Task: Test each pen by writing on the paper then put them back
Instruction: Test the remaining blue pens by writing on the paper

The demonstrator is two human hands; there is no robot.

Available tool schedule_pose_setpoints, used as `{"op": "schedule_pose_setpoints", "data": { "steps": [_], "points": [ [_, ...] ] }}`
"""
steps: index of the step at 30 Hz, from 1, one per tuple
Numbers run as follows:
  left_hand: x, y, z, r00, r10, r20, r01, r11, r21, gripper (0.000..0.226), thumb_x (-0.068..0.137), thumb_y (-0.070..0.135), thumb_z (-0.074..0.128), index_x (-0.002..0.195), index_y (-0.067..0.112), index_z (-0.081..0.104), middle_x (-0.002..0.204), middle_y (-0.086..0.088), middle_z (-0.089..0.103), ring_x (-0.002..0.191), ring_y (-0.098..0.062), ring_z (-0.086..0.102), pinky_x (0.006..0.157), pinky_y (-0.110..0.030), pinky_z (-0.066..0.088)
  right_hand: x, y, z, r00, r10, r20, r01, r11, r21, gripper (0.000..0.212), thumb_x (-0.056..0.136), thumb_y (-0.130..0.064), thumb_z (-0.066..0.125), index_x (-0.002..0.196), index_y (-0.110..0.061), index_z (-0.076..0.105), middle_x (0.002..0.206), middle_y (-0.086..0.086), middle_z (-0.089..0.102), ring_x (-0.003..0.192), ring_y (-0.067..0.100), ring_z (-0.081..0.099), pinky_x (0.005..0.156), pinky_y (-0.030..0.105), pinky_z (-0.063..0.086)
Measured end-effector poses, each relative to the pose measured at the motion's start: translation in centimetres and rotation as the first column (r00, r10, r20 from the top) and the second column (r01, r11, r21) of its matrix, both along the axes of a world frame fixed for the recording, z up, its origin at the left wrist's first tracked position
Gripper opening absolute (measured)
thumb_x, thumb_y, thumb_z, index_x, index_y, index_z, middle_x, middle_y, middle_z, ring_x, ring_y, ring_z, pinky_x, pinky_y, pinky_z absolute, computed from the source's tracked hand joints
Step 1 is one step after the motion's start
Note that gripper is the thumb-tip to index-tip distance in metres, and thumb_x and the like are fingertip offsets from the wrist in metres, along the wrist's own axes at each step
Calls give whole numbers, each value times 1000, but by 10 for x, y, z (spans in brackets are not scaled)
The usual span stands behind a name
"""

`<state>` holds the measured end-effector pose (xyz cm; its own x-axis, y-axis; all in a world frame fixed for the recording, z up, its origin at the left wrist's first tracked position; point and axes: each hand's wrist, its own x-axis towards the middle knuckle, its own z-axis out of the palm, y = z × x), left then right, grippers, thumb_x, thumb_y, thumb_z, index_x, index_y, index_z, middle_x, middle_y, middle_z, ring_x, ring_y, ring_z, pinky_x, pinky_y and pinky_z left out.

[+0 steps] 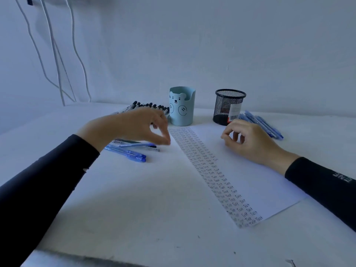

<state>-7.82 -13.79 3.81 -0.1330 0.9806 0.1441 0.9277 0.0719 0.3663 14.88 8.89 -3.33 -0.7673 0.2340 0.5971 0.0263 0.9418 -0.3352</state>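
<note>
A white sheet of paper (244, 170) lies on the table, its left strip filled with rows of the word "Test". My left hand (134, 126) hovers just left of the sheet, fingers loosely curled, holding nothing, above several blue and dark pens (133, 151) lying on the table. My right hand (248, 139) rests on the paper with fingers loosely curled and no pen in it. A light blue bear cup (182, 108) and a black mesh cup (228, 106) stand behind the sheet; no pens show above their rims.
A row of black-capped pens (150, 107) lies left of the bear cup, partly hidden by my left hand. Several blue pens (264, 124) lie right of the mesh cup. White cables (57, 64) hang on the wall at the back left.
</note>
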Motion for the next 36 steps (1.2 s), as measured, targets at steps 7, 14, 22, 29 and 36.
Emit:
{"op": "schedule_pose_setpoints", "data": {
  "steps": [7,14,22,29,36],
  "points": [
    [56,39,-39,997,-53,52,32,943,333,19,81,40,72,95,28,76,93,15,56,79,-5,53,68,-9,40,-3,-3,4,998,-47,29,48,997,-65,7,88,-17,68,83,-22,70,85,-14,61,73,10,58,61,25,45],
    [13,31,-31,978,198,61,-206,901,383,32,94,40,53,105,17,72,103,1,64,88,-10,62,80,-28,52,-11,-47,17,939,34,342,28,984,-174,51,74,-67,62,110,-32,74,110,-18,56,107,2,49,93,18,37],
    [-1,32,-44,984,174,-24,-153,914,375,29,96,36,54,101,15,73,97,4,62,83,0,58,76,-22,51,-6,-40,42,986,160,-50,-123,490,-863,8,95,-11,59,90,-17,61,92,3,73,84,14,71,76,25,56],
    [26,29,-53,999,-28,-35,30,998,52,68,73,80,49,128,39,57,135,25,48,120,9,41,99,-13,27,2,-26,61,957,26,-290,-287,-89,-954,23,103,-38,43,120,-39,57,68,-4,41,52,13,45,47,20,38],
    [29,28,-52,998,-36,-49,35,999,-29,76,65,87,49,129,47,52,140,30,42,127,8,40,111,-24,29,6,-27,60,971,15,-237,-231,-174,-957,54,86,-54,31,92,-15,68,42,-8,13,33,11,13,40,22,10]
  ]
}}
